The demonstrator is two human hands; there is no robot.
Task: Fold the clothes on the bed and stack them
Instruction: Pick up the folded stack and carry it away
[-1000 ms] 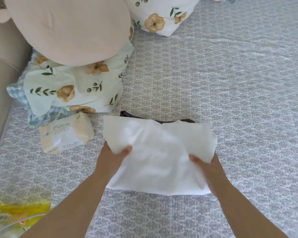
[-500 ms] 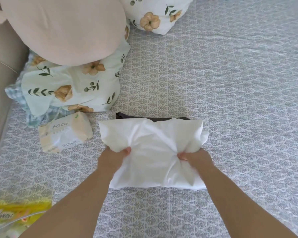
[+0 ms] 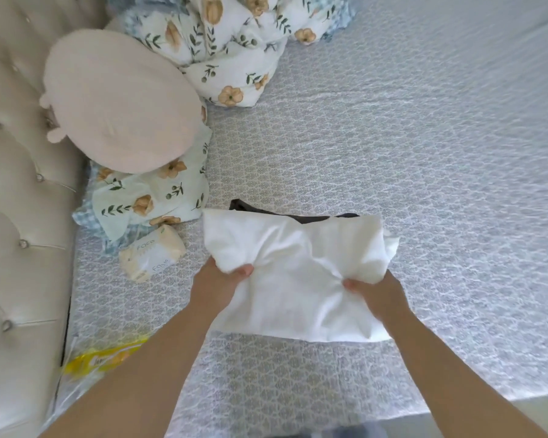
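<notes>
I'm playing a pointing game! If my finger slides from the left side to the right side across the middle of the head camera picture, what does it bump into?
Tufted headboard → face tissue pack → left hand → white garment → right hand → bare patterned bedsheet.

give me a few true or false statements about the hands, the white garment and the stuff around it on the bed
1. Both hands, the left hand and the right hand, grip the white garment. True.
2. A dark garment shows past the far edge of the white one. True.
3. The face tissue pack lies on top of the white garment. False: it lies on the bed sheet, apart from it on the left.
4. The round beige cushion rests on the floral pillow. True.
5. The right hand is flat and open on the sheet. False: it pinches white fabric.
</notes>
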